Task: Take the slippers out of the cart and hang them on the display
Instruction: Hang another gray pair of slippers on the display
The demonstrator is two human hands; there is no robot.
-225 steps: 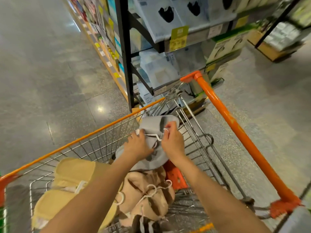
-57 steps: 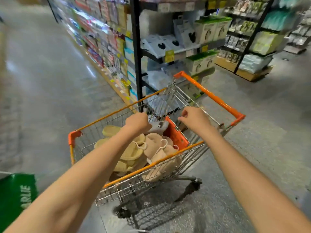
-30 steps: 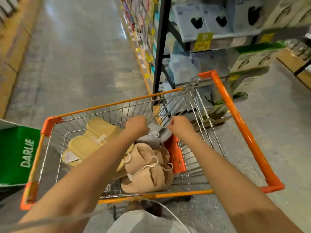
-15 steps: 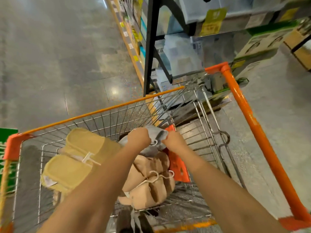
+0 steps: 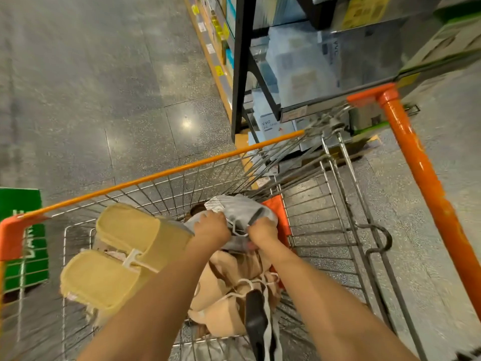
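both hands are down inside the cart (image 5: 166, 170), a wire basket with an orange rim and an orange handle bar (image 5: 416, 173) on the right. the left hand (image 5: 211, 227) grips the near-left edge of the grey slippers (image 5: 242, 211), fingers curled over the fabric. the right hand (image 5: 263, 231) is clenched on the same pair at its right side, next to a white plastic hanger loop (image 5: 238, 230) that shows between the two hands. which fingers hold the loop cannot be told. the grey slippers are within the basket, toward its far right part, lying over the beige slippers (image 5: 229, 280), which have white cord loops on top. the contact between the two pairs is hidden by the hands. an orange plastic flap (image 5: 278, 212) stands just behind and to the right of the grey pair. the yellow slippers (image 5: 119, 254), joined by a white clip, lie in the left part of the basket, partly covered by the left forearm. a black and grey item (image 5: 256, 316) rests at the near end of the basket, blurred. a dark metal shelf unit (image 5: 240, 63) with boxed goods stands past the cart's far end. a green box (image 5: 23, 241) sits on the floor outside the left wall.
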